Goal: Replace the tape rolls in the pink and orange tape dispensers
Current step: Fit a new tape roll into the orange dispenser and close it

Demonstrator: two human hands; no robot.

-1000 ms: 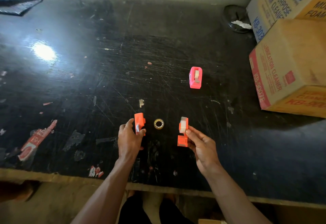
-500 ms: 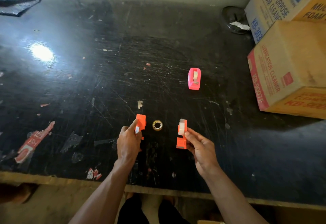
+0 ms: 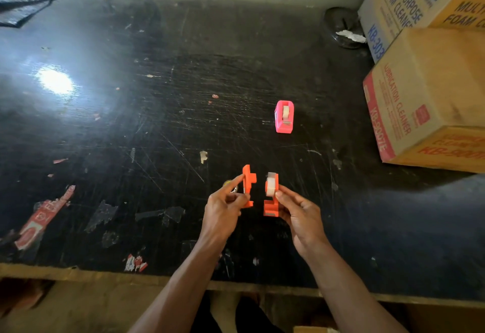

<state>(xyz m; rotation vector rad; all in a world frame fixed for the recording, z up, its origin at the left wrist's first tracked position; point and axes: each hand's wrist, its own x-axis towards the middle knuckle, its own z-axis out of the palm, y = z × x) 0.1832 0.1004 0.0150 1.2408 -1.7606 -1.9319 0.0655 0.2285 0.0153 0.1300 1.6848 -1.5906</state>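
The orange tape dispenser is split in two halves above the black table (image 3: 157, 122). My left hand (image 3: 225, 208) pinches the empty orange half (image 3: 248, 183). My right hand (image 3: 299, 212) grips the other orange half (image 3: 271, 205), which carries a whitish tape roll (image 3: 271, 185). A narrow gap separates the two halves. A small used tape core (image 3: 231, 187) lies on the table, mostly hidden behind my left fingers. The pink dispenser (image 3: 284, 117) stands closed on the table farther back, with a tape roll inside it.
Two stacked cardboard boxes (image 3: 430, 96) fill the right side. A dark round dish (image 3: 341, 27) with a paper scrap sits at the back by the wall. Sticker remnants (image 3: 44, 217) dot the left of the table. The table's front edge (image 3: 78, 272) runs below my forearms.
My left hand has carried the empty orange half rightward, close to the half in my right hand, and now covers the loose tape core.
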